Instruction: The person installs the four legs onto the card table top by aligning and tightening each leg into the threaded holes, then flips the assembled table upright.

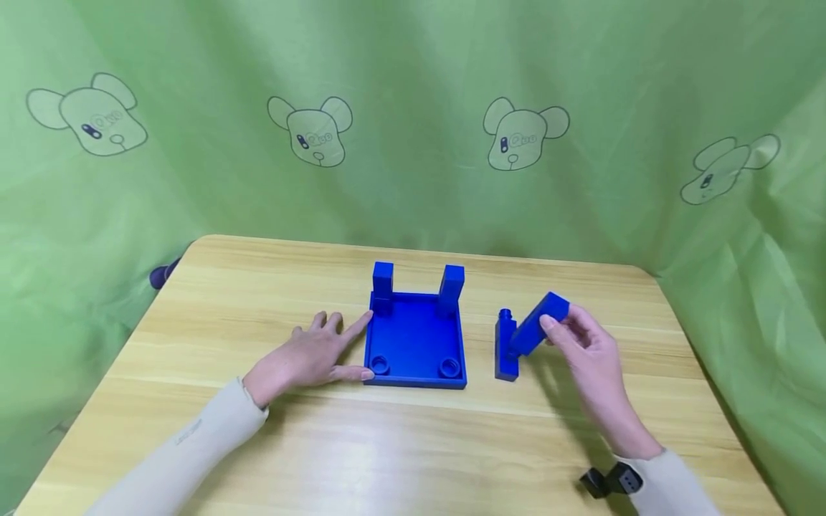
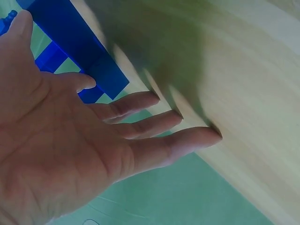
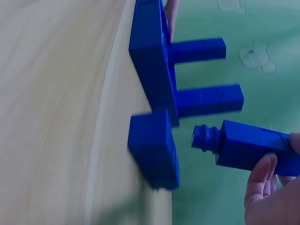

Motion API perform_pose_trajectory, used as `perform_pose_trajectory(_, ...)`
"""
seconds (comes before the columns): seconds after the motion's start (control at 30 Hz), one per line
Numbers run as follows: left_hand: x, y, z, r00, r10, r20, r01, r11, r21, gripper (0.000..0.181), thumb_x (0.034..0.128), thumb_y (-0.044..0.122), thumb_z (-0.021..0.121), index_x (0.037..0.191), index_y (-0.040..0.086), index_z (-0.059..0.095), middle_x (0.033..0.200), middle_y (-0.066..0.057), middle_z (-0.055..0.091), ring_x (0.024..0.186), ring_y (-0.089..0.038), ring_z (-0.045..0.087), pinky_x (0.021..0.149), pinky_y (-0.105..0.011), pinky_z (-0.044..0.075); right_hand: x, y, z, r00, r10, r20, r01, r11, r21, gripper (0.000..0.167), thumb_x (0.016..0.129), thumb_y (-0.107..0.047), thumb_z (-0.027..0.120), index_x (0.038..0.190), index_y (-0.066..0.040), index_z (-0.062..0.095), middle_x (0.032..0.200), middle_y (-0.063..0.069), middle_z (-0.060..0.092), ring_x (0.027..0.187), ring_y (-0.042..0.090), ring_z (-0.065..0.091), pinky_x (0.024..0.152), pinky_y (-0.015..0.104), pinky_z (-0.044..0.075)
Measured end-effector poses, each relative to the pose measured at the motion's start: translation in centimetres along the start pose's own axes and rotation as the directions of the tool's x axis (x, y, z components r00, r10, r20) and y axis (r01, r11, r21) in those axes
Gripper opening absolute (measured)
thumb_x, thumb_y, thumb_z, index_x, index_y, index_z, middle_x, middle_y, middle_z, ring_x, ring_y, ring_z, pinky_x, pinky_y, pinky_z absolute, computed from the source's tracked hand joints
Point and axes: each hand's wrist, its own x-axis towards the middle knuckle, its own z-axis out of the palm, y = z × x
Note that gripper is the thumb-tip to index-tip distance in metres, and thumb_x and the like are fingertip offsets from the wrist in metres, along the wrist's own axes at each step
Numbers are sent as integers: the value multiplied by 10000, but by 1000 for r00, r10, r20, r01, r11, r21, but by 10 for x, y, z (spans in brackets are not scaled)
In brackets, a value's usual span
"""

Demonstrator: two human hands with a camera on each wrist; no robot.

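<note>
A blue square tray-like tabletop (image 1: 413, 337) lies upside down, with two blue legs standing at its far corners and threaded round sockets (image 1: 449, 368) at its near corners. Against its left side rests my left hand (image 1: 312, 356), fingers spread, thumb and index touching the rim. My right hand (image 1: 590, 358) pinches a blue table leg (image 1: 543, 324) between thumb and fingers, tilted above the table. The held leg's threaded end (image 3: 205, 138) shows in the right wrist view. Beside it another blue leg (image 1: 506, 351) lies on the wood, its screw end pointing away.
The pale wooden table (image 1: 310, 459) has rounded far corners. Behind and around it hangs a green curtain (image 1: 413, 186) with printed bear heads. A small dark object (image 1: 164, 274) shows past the table's left edge. A black device (image 1: 622, 479) is worn on the right wrist.
</note>
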Motion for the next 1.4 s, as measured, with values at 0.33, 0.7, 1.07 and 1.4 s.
perform_pose_trajectory(0.33, 0, 1, 0, 1000, 1, 3, -1, 1000, -1, 1039, 994, 782, 573, 1775, 229, 168, 1463, -302, 523, 1372, -565, 479, 939, -821, 489, -4, -9, 44, 990, 12, 138, 3, 994, -110, 358, 1109, -227, 691, 1399, -19, 663, 1010, -3, 730, 948, 155, 689, 873, 238, 582)
perform_pose_trajectory(0.7, 0, -1, 0, 1000, 2, 2, -2, 1000, 4, 1033, 1003, 777, 561, 1774, 214, 168, 1480, -316, 512, 1378, -572, 477, 944, -823, 485, -2, -1, 98, 957, -12, 291, 40, 995, -90, 351, 1075, -157, 735, 1376, 11, 671, 950, 88, 658, 853, 187, 632, 758, 213, 549)
perform_pose_trajectory(1.07, 1, 1, 0, 1000, 0, 25, 0, 1000, -9, 1074, 972, 795, 592, 1777, 235, 153, 1460, -312, 512, 1360, -570, 481, 944, -841, 469, -7, 10, 132, 900, -14, 435, 47, 997, -65, 273, 1082, -183, 729, 1316, -51, 679, 898, 87, 572, 735, 163, 501, 623, 222, 383)
perform_pose_trajectory(1.4, 4, 1, -2, 1000, -1, -2, 1, 1000, 6, 1085, 958, 795, 618, 1773, 223, 186, 1414, -286, 542, 1290, -522, 529, 892, -810, 516, -4, 8, 152, 866, -48, 497, 96, 993, -70, 323, 1081, -153, 721, 1371, -21, 667, 998, 83, 601, 810, 171, 549, 693, 217, 453)
